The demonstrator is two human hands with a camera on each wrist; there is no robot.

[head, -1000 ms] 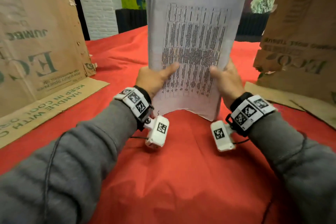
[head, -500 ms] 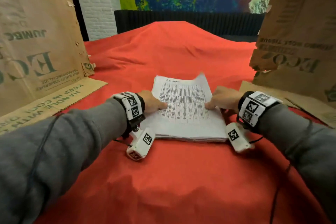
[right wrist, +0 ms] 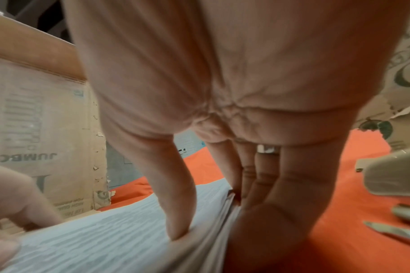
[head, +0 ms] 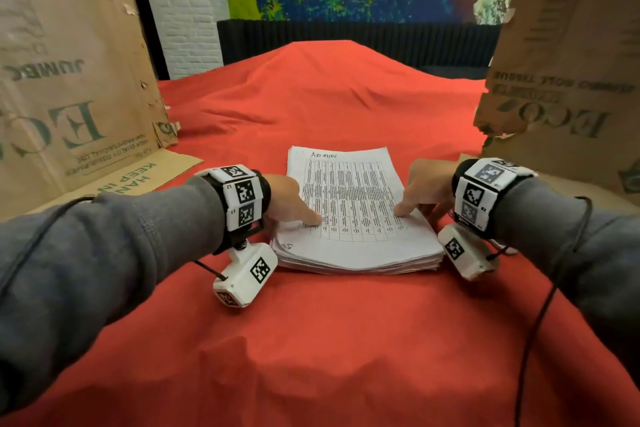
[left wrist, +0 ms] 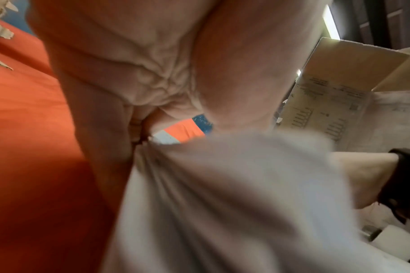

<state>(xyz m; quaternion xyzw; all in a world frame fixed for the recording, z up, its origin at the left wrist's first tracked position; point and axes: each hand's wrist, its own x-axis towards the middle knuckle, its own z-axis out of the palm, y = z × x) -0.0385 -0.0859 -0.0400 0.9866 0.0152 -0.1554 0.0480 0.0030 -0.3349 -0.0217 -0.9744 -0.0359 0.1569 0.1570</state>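
Note:
A thick stack of printed paper [head: 353, 204] lies flat on the red cloth [head: 329, 340], a handwritten word at its far edge. My left hand [head: 294, 204] is at the stack's left side, thumb on the top sheet. My right hand [head: 419, 194] is at its right side, thumb likewise on top. In the left wrist view the left hand [left wrist: 171, 110] pinches the stack [left wrist: 222, 203] at its edge. The right wrist view has the right hand [right wrist: 222, 175] with its thumb pressed on the stack [right wrist: 94, 236] and its fingers along the side edge.
A tall cardboard box [head: 69, 80] stands at the left with a flap [head: 138, 180] lying on the cloth. Another cardboard box [head: 571, 80] stands at the right. The cloth rises to a hump [head: 322, 59] behind the stack.
A second ago both hands held the stack upright on its lower edge. It now lies flat on the cloth, and the hands have stayed at its sides.

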